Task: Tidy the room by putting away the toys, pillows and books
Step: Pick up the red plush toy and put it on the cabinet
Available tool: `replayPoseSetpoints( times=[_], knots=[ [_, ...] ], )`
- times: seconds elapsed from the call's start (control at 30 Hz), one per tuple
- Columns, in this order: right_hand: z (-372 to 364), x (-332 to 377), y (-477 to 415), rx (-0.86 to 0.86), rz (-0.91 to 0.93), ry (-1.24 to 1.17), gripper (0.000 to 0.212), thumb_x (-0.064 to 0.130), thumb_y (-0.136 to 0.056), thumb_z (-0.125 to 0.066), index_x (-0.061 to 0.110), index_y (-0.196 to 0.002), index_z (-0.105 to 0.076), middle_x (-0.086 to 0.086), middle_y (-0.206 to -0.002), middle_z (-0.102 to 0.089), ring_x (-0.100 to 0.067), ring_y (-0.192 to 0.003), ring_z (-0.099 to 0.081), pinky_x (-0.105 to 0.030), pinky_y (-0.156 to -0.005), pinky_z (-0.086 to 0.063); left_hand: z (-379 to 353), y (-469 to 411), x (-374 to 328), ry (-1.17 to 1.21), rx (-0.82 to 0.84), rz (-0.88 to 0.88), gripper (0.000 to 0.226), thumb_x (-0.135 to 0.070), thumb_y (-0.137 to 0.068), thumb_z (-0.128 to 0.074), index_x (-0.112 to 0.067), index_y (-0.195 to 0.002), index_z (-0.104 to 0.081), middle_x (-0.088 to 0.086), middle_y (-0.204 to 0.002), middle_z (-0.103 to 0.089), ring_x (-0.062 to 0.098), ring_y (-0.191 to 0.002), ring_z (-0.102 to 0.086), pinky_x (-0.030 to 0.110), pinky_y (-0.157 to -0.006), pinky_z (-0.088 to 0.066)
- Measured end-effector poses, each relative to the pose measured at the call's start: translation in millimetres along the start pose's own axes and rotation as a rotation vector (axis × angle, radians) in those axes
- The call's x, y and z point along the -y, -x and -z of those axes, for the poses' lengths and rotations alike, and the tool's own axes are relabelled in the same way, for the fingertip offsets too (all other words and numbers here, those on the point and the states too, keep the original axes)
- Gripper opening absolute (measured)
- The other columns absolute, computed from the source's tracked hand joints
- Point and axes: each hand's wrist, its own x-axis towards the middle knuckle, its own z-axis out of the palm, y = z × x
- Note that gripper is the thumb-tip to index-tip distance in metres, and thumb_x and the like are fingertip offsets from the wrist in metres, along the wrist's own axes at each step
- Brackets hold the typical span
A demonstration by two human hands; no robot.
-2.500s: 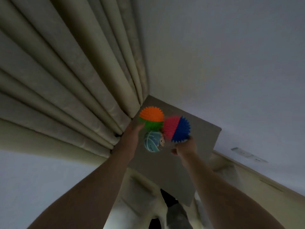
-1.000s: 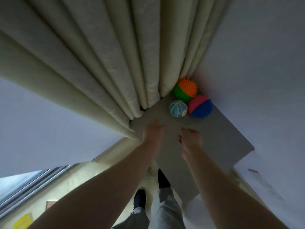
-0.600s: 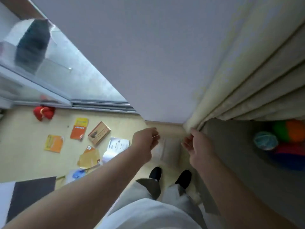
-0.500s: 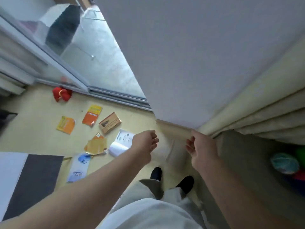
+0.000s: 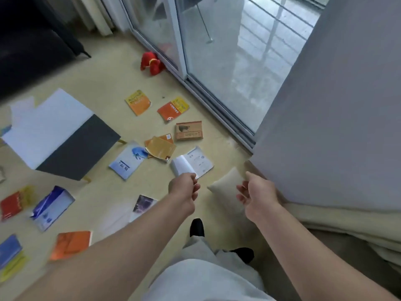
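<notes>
A lived-in living room in a home: a dark sofa stands on slim legs at the far side of a pale floor, and a sliding glass door gives onto a balcony with a metal railing. Cream curtains bunch against a grey wall, while paperback books lie scattered around a low white-and-charcoal table, with a red plush toy beside the door track and a beige pillow lying on the floor.
</notes>
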Motion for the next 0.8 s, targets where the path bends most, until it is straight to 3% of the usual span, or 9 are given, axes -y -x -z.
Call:
replayPoseSetpoints(
  times=[0.13,0.2,0.53,0.63,0.8],
  knots=[
    [-49.5,-10.6,12.5,0.025,-0.001,0.077,0.009,0.015,-0.101,-0.059,0.008,-0.105,-0.06,-0.008,-0.101,-0.058,-0.02,-0.086,-0.063,-0.034,-0.07,-0.053,43.9,-22.0,-19.2,0.067,-0.012,0.019,0.012,-0.012,-0.095,-0.055,-0.013,-0.085,-0.062,0.001,-0.076,-0.059,0.013,-0.063,-0.056,0.024,-0.054,-0.038],
    [-70.4,-17.2,18.7,0.041,-0.001,0.114,0.006,0.013,-0.102,-0.058,0.008,-0.101,-0.06,-0.008,-0.1,-0.057,-0.02,-0.085,-0.062,-0.035,-0.074,-0.054,63.4,-27.7,-28.2,0.113,-0.028,0.034,0.012,-0.013,-0.095,-0.057,-0.013,-0.084,-0.062,0.0,-0.075,-0.06,0.013,-0.065,-0.057,0.025,-0.054,-0.039],
    [-161.4,-36.4,25.0,0.176,0.008,0.332,0.019,0.019,-0.1,-0.058,0.011,-0.117,-0.06,-0.006,-0.109,-0.063,-0.018,-0.087,-0.066,-0.034,-0.067,-0.053,135.8,-41.5,-60.0,0.39,-0.088,0.091,0.019,-0.009,-0.093,-0.055,-0.015,-0.076,-0.057,-0.004,-0.054,-0.055,0.012,-0.061,-0.052,0.025,-0.057,-0.036],
    [-191.2,-37.8,28.6,0.195,0.006,0.343,0.017,0.019,-0.101,-0.057,0.011,-0.116,-0.059,-0.007,-0.108,-0.062,-0.018,-0.087,-0.066,-0.034,-0.069,-0.053,152.1,-51.6,-75.6,0.408,-0.066,0.096,0.018,-0.01,-0.093,-0.055,-0.015,-0.076,-0.057,-0.005,-0.049,-0.055,0.013,-0.06,-0.051,0.025,-0.057,-0.035],
    [-239.2,-30.3,28.6,0.214,0.013,0.33,0.008,0.019,-0.101,-0.057,0.013,-0.107,-0.059,-0.006,-0.106,-0.062,-0.018,-0.089,-0.067,-0.036,-0.076,-0.055,174.3,-72.7,-118.9,0.49,-0.065,0.067,0.019,-0.007,-0.092,-0.054,-0.016,-0.075,-0.056,-0.004,-0.057,-0.055,0.012,-0.056,-0.052,0.025,-0.053,-0.032]
  ],
)
